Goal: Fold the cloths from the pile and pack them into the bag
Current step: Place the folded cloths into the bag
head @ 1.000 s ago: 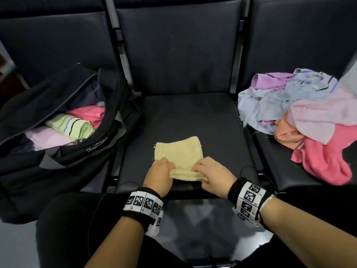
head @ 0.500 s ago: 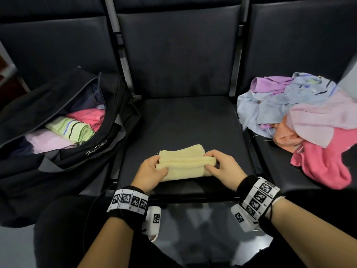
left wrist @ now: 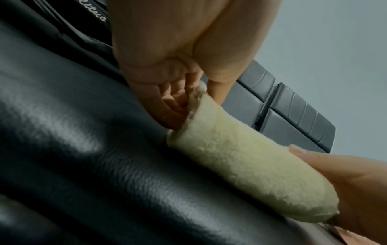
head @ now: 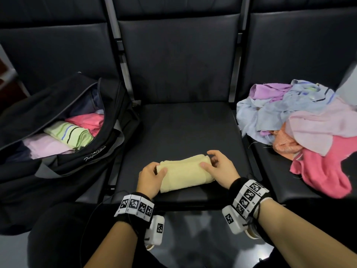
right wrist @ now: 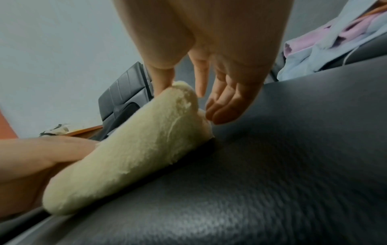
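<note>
lying across the front part of the middle seat (head: 185,132), the pale yellow cloth (head: 183,174) is folded over into a thick, short band with its long axis left to right; the far edge is a rounded fold. it sits between the two hands, near the seat's front edge.

left hand (head: 149,179) is at the cloth's left end. left wrist view: thumb on top of the end, fingers (left wrist: 173,107) curled in under and behind it, so the end is pinched.

right hand (head: 220,169) is at the cloth's right end. thumb rests on the top surface near the end; the fingers (right wrist: 222,106) are loosely bent and spread narrow, just beside the end of the fold. right wrist view shows the fingertips near the cloth and the seat, but contact cannot be told. no closed grip seen on this side.

black bag (head: 63,167) stands on the seat to the left, unzipped, mouth open toward the cloth. inside: a green striped folded cloth (head: 69,135), a pink folded cloth (head: 87,121) behind it, a lilac folded cloth (head: 46,146) in front.

pile of unfolded cloths (head: 301,130) lies on the seat to the right, well apart from the yellow cloth: light blue, lilac, pale pink, orange, bright pink, all crumpled and overlapping.

both wrists carry black bands with square printed markers (head: 136,206).
</note>
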{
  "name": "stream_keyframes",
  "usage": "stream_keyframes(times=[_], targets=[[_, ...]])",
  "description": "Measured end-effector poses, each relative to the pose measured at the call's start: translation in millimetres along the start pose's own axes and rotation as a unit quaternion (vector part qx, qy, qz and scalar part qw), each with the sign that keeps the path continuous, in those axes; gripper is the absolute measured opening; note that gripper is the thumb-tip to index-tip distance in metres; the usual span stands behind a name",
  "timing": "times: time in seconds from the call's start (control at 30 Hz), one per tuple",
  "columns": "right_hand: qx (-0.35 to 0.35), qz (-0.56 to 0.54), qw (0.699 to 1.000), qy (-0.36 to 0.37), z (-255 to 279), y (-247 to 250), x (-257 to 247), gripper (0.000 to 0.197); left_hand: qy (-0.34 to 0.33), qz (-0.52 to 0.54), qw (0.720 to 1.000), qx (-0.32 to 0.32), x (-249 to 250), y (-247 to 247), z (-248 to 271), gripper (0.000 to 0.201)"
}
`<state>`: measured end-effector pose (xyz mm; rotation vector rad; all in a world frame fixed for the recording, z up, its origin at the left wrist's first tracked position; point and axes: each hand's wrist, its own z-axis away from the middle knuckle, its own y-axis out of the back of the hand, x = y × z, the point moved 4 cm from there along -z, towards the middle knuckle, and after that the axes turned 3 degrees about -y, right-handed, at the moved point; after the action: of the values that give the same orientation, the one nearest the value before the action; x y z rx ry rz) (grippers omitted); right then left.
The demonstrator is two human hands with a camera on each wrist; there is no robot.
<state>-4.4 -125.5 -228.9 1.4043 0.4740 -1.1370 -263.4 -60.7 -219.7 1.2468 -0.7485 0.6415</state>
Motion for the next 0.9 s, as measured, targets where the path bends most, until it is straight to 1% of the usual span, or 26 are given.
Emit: stream_keyframes(times=[0.07, 0.13, 0.27, 0.33, 0.43, 0.53, 0.63, 0.7, 0.73, 0.77, 0.8, 0.83, 0.9], targets=[[-0.044, -0.028, 0.999, -0.008, 0.5, -1.1, 7.1, 0.045, -0.005, -0.016, 1.000, 0.006, -0.7, -0.6, -1.8, 0.014], [-0.070, -0.059, 0.996, -0.003, 2.4, -2.4, 13.1, 0.035, -0.008, -0.033, 0.999, 0.012, -1.2, -1.5, -3.7, 0.017], [-0.064, -0.071, 0.995, 0.009, 0.0, -5.5, 16.0, 0.015, 0.010, -0.025, 1.000, 0.016, -6.2, -6.1, -4.7, 0.020], [-0.067, -0.059, 0.996, 0.004, -2.9, -8.5, 14.8, 0.012, 0.022, -0.015, 0.999, 0.021, -9.4, -7.4, -4.0, 0.019], [-0.074, -0.034, 0.997, -0.009, -6.6, -11.1, 12.6, 0.022, 0.034, -0.010, 0.999, 0.024, -12.2, -7.3, -3.3, 0.018], [-0.074, -0.037, 0.996, -0.029, -8.6, -12.4, 11.2, 0.032, 0.040, -0.013, 0.999, 0.012, -13.4, -6.6, -2.1, 0.015], [-0.047, -0.069, 0.995, -0.054, -6.9, -11.1, 11.8, 0.035, 0.040, -0.005, 0.999, -0.004, -14.6, -6.9, 0.0, 0.013], [-0.033, -0.108, 0.991, -0.078, -4.8, -8.9, 11.9, 0.042, 0.038, 0.003, 0.999, -0.009, -14.8, -6.6, 1.6, 0.011], [-0.037, -0.125, 0.987, -0.089, -3.4, -8.1, 10.2, 0.048, 0.037, 0.006, 0.999, -0.011, -13.8, -6.3, 2.4, 0.010], [-0.047, -0.139, 0.984, -0.097, -1.4, -7.0, 6.5, 0.054, 0.036, 0.006, 0.999, -0.015, -12.3, -6.0, 3.3, 0.012], [-0.059, -0.152, 0.982, -0.097, 0.4, -6.2, 0.7, 0.057, 0.034, -0.002, 0.999, -0.019, -10.7, -5.9, 3.9, 0.018], [-0.070, -0.164, 0.980, -0.085, 2.0, -5.0, -7.3, 0.053, 0.026, -0.020, 0.999, -0.021, -8.2, -5.5, 4.4, 0.027], [-0.090, -0.155, 0.983, -0.031, 4.9, -1.5, -29.5, 0.038, -0.008, -0.053, 0.998, -0.033, 2.4, -3.3, 5.3, 0.049]])
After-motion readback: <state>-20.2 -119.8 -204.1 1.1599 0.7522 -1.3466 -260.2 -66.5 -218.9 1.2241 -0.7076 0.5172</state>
